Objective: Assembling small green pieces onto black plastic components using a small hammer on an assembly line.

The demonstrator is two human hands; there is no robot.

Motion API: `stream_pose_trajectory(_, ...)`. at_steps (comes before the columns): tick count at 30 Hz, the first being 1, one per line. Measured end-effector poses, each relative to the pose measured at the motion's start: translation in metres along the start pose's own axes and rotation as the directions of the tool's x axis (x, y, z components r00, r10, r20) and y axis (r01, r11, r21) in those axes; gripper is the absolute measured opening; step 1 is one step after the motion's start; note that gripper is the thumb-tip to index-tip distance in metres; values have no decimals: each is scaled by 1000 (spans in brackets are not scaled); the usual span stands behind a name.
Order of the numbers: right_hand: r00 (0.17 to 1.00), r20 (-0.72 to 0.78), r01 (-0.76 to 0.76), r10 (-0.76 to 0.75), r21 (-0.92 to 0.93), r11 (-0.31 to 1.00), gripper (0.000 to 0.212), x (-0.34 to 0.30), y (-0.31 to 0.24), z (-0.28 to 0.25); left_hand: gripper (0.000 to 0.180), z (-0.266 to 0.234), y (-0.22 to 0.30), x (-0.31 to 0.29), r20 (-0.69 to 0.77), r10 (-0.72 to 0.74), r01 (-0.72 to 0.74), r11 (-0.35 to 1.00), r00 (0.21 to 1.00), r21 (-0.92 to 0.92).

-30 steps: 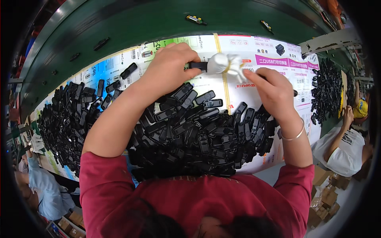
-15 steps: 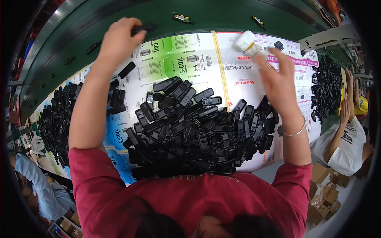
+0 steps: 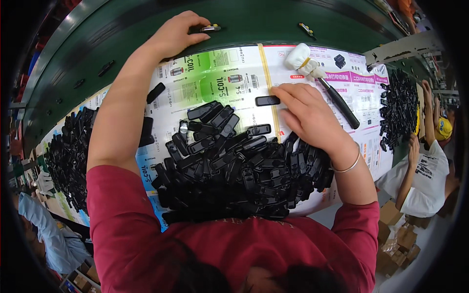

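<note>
My left hand (image 3: 180, 34) reaches over the green belt. Its thumb and forefinger are apart, on either side of one end of a small circuit board (image 3: 211, 28) with yellow and pale parts. My right hand (image 3: 307, 113) holds a small oblong black plastic housing (image 3: 266, 100) by its right end, over the printed sheets. A heap of similar black housings (image 3: 244, 166) lies between my arms. Right of my right hand rests a hammer (image 3: 343, 105) with a black handle; its head is wrapped in white.
Another circuit board (image 3: 307, 31) lies on the belt (image 3: 259, 14), and dark pieces (image 3: 105, 68) are farther left. Other black heaps stand at left (image 3: 73, 151) and right (image 3: 403, 110). A grey metal bar (image 3: 405, 49) crosses at right. People (image 3: 420, 171) sit on both sides.
My left hand has let go of a dark piece and moved right to the circuit board. My right hand came away from the hammer and took a housing from the heap. The boards shifted left.
</note>
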State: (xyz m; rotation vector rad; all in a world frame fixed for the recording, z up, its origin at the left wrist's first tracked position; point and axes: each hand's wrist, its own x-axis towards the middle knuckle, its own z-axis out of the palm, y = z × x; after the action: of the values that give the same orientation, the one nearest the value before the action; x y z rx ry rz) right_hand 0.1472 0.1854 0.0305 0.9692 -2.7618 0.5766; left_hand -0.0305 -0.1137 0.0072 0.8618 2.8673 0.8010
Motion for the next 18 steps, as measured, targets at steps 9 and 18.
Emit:
stream_pose_trajectory(9, 993, -45, -103, 112, 163, 981, 24, 12, 6, 10, 23, 21, 60, -43, -94, 210, -217, 974, 973, -71)
stream_pose_trajectory(18, 979, -181, -45, 89, 233, 971, 23, 47, 3, 37, 29, 45, 86, -66, -49, 182, -187, 977, 982, -108)
